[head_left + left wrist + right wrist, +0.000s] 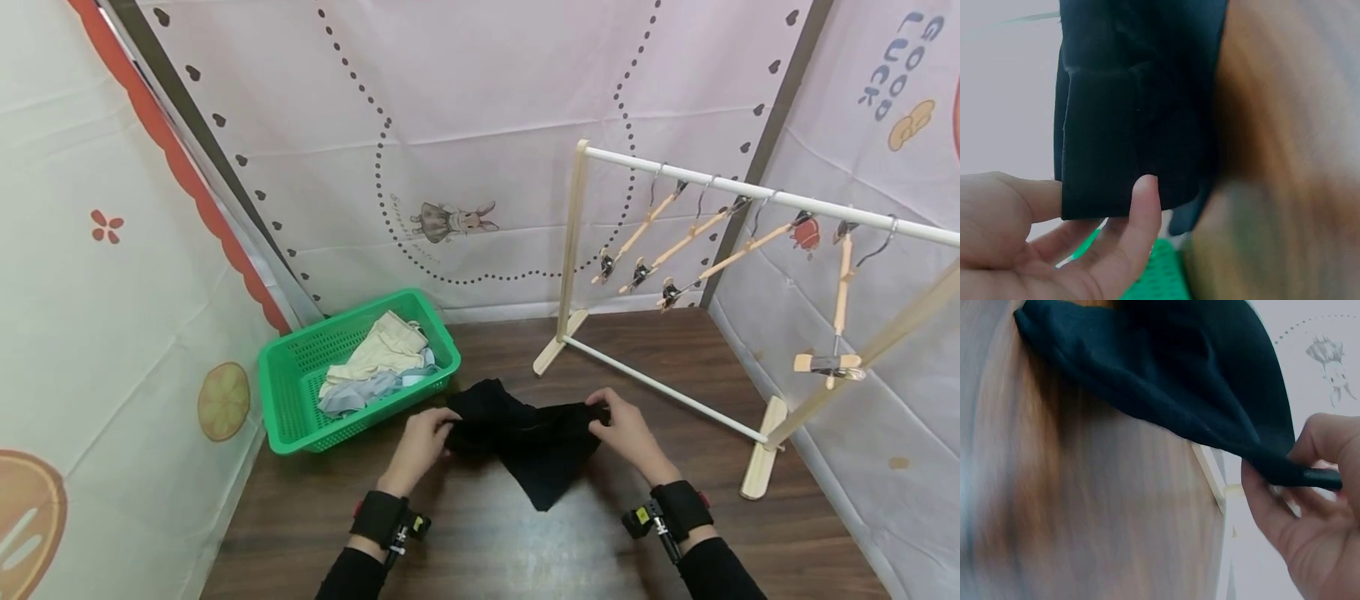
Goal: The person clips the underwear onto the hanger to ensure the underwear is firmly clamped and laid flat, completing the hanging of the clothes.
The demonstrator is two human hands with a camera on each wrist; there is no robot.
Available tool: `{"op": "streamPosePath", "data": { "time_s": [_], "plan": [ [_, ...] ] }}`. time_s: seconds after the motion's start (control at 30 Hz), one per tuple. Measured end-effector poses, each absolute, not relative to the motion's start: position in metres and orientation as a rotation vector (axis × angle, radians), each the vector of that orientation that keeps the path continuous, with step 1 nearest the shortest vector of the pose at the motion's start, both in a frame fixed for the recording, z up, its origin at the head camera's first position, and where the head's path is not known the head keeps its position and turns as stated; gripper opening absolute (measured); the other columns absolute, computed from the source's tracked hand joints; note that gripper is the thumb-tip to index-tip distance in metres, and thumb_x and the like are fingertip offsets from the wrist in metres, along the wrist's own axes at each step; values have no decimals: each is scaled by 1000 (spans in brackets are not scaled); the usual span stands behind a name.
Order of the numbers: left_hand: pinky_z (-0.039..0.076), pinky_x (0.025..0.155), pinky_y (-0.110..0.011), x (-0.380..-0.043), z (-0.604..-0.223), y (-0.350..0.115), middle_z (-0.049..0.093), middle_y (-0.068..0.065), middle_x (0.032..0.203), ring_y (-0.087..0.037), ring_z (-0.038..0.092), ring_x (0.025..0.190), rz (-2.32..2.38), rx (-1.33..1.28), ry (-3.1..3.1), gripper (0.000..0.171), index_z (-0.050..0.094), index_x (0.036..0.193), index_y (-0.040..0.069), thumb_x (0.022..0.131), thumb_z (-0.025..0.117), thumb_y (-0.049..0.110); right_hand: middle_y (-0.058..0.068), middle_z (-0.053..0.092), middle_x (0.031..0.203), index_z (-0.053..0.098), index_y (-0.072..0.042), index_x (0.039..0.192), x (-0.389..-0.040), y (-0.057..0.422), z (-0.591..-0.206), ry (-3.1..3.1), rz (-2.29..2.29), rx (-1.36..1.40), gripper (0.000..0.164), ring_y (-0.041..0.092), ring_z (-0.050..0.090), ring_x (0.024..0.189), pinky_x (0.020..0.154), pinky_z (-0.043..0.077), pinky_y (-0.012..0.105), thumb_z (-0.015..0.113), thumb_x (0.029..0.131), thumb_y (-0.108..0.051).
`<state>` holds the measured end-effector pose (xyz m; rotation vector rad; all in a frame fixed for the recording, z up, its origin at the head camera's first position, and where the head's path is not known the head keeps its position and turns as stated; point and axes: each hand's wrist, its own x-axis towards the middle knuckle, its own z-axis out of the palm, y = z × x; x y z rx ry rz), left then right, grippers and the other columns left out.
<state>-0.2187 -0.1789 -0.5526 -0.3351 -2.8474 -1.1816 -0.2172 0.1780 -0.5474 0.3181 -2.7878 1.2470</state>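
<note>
A black piece of cloth point(536, 433), seemingly a small garment, is stretched between both hands over the brown table, one corner pointing toward me. My left hand point(422, 442) pinches its left end. In the left wrist view the thumb point(1146, 200) lies on the straight hemmed edge of the black cloth point(1129, 137), with other fingers behind it. My right hand point(626, 429) pinches the right end. Seen from the right wrist, the black cloth point(1166, 375) narrows into a gathered fold between the thumb and fingers of the right hand point(1316, 519).
A green basket point(288, 421) with cream and grey-blue clothes point(382, 350) stands at the back left. On the right is a rack with a white rail point(705, 179) and wooden feet point(763, 458). Several wooden clip hangers point(686, 237) hang from it. Printed cloth walls surround the wooden table point(480, 542).
</note>
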Motion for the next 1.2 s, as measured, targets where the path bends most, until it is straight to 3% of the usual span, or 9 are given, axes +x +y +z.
{"op": "streamPosePath", "data": {
  "time_s": [0.1,0.2,0.33,0.53,0.67,0.77,0.93,1.13,1.2],
  "plan": [
    [50,63,-29,-222,-538,-188,72,-8,114,-18,65,77,-1275,-269,-2813,20,75,114,11,100,63,4,17,68,118,60,-4,124,-217,188,-541,-2778,1205,453,36,29,64,99,77,50,40,65,90,3],
    [51,70,-32,-226,-524,-193,72,-5,117,-19,66,88,-1342,-278,-2799,18,75,115,14,99,67,13,11,69,117,63,-7,127,-217,193,-534,-2759,1159,518,33,20,60,79,67,46,34,66,95,1],
    [57,82,-37,-230,-511,-198,69,-3,120,-21,67,105,-1402,-369,-2783,26,73,119,16,94,75,23,7,72,113,69,-13,124,-218,199,-521,-2694,1104,481,29,10,40,57,60,37,31,69,96,-6],
    [57,74,-35,-243,-494,-199,74,-1,105,-16,69,91,-1344,-347,-2673,17,75,114,17,97,70,18,11,74,108,71,-12,121,-220,210,-496,-2578,1048,422,28,9,44,52,70,55,43,74,93,-9],
    [59,75,-36,-252,-474,-196,75,-6,102,-19,70,83,-1353,-357,-2603,19,75,116,12,99,68,16,12,75,104,72,-11,117,-220,214,-475,-2537,1064,375,25,23,69,74,74,58,47,75,93,-11],
    [58,78,-36,-254,-455,-194,74,-7,106,-18,69,85,-1319,-388,-2552,20,73,119,13,101,63,13,10,76,105,72,-11,115,-216,215,-460,-2559,1081,370,22,29,72,92,77,59,46,75,93,-12],
    [56,74,-39,-258,-424,-189,67,-11,112,-24,64,79,-1285,-398,-2527,26,65,127,13,109,47,9,2,74,99,70,-15,106,-199,210,-441,-2686,1081,530,16,18,69,85,67,51,31,77,92,-12],
    [49,100,-47,-272,-395,-172,62,-15,127,-32,61,113,-1132,-444,-2528,32,63,128,8,110,36,4,-2,67,93,60,-11,101,-173,190,-441,-2777,1452,975,15,8,66,86,68,55,27,74,94,-12],
    [52,97,-45,-283,-393,-160,63,-15,128,-31,63,111,-1134,-500,-2510,31,65,127,7,109,39,2,2,67,95,59,-7,104,-167,181,-450,-2789,1724,1035,16,11,67,88,69,60,32,71,96,-11]
  ]
}}
